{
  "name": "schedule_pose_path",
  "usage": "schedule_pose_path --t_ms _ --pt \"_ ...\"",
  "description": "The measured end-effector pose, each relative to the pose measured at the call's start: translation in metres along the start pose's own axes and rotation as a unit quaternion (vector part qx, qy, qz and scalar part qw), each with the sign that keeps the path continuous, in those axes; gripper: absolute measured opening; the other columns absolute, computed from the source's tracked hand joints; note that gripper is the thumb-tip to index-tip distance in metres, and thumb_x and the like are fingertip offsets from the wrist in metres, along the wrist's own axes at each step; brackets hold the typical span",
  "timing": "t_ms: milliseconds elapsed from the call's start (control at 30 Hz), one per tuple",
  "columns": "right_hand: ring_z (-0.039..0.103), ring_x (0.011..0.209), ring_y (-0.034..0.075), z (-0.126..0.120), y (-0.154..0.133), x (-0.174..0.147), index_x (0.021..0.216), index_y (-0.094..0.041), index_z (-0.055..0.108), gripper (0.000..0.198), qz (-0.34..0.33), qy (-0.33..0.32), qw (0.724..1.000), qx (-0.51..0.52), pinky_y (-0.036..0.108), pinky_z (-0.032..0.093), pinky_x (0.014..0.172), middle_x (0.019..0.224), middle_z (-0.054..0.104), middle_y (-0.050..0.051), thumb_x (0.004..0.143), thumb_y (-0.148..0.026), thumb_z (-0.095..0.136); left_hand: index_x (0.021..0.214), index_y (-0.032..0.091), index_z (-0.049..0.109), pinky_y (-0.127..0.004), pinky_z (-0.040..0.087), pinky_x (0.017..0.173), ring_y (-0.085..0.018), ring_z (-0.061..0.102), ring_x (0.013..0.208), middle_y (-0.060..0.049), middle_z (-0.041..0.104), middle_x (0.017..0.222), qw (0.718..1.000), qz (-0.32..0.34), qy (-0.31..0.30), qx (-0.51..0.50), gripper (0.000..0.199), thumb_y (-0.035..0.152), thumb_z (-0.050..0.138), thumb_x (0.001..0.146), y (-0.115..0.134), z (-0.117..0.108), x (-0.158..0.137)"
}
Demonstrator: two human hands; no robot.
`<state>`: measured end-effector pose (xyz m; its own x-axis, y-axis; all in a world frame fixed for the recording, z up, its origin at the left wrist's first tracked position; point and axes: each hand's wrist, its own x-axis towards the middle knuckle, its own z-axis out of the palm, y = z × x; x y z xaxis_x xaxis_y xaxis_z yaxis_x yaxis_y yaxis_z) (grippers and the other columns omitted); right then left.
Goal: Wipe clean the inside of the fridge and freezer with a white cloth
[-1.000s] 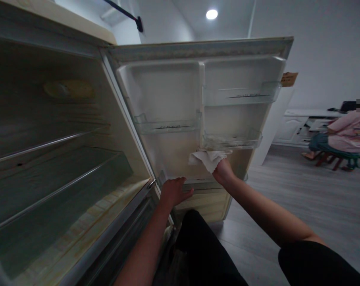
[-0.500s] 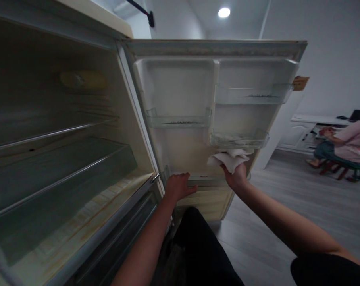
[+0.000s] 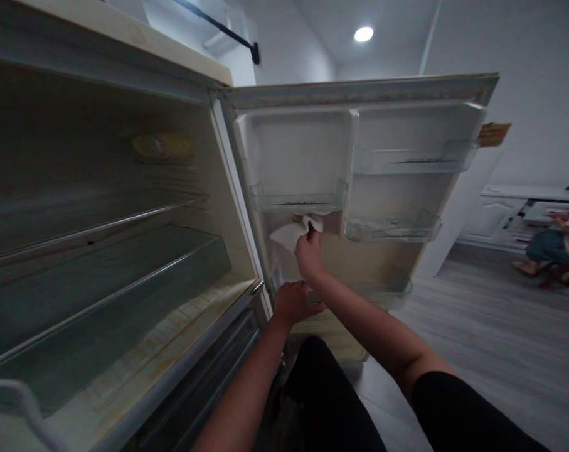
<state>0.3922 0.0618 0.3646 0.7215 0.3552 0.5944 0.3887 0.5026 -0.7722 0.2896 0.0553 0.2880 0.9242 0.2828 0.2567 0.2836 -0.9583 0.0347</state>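
White cloth (image 3: pixel 291 233) under right hand (image 3: pixel 308 256), above left hand (image 3: pixel 293 302)
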Motion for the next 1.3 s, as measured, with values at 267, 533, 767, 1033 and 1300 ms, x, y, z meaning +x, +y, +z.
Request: schedule_pose_path --t_ms 267,533,767,1033,1300 --pt "0.06 0.097 0.015 -0.002 -0.044 0.018 0.096 -0.022 0.049 0.026 0.009 0.143 0.983 0.111 0.03 0.049 0.099 0.099 0.061 0.003 0.079 -0.041 0.054 0.112 0.019 0.068 -0.04 0.051 0.088 -0.031 0.072 0.096 -0.01 0.076 0.104 0.999 0.0 0.038 -0.013 0.051 0.062 0.06 0.086 0.002 0.005 0.0" --pt "0.055 0.12 0.023 -0.054 -0.021 -0.002 0.115 -0.021 0.061 0.035 -0.07 0.007 0.992 -0.106 0.045 0.037 0.116 0.118 0.065 0.009 0.085 -0.039 0.058 0.116 0.021 0.065 -0.039 0.049 0.087 -0.029 0.071 0.098 -0.011 0.075 0.106 1.0 -0.008 0.012 0.001 0.054 0.065 0.058 0.086 0.003 0.005 0.002" --pt "0.018 0.153 0.038 -0.076 -0.011 -0.002 0.143 -0.013 0.054 0.057 -0.272 -0.262 0.732 -0.567 0.065 0.002 0.124 0.163 0.027 0.021 0.089 -0.025 0.066 0.117 0.018 0.065 -0.04 0.05 0.083 -0.03 0.072 0.093 -0.012 0.075 0.105 1.0 0.001 0.03 0.006 0.057 0.065 0.057 0.086 0.003 0.007 0.002" --pt "0.026 0.154 0.026 -0.11 0.017 0.007 0.155 -0.028 0.045 0.063 -0.397 -0.379 0.616 -0.566 0.054 0.016 0.126 0.167 0.027 0.008 0.095 -0.012 0.056 0.118 0.018 0.066 -0.042 0.05 0.092 -0.031 0.07 0.103 -0.011 0.075 0.111 1.0 0.014 0.028 -0.003 0.057 0.065 0.058 0.086 0.0 0.006 0.0" --pt "0.049 0.132 0.031 -0.23 -0.028 0.001 0.157 -0.031 0.043 0.064 -0.258 -0.354 0.573 -0.692 0.047 0.039 0.106 0.151 0.051 0.012 0.095 -0.018 0.057 0.12 0.022 0.065 -0.04 0.049 0.093 -0.029 0.069 0.103 -0.008 0.074 0.114 0.999 0.016 0.033 -0.01 0.053 0.064 0.054 0.089 -0.001 0.007 -0.004"
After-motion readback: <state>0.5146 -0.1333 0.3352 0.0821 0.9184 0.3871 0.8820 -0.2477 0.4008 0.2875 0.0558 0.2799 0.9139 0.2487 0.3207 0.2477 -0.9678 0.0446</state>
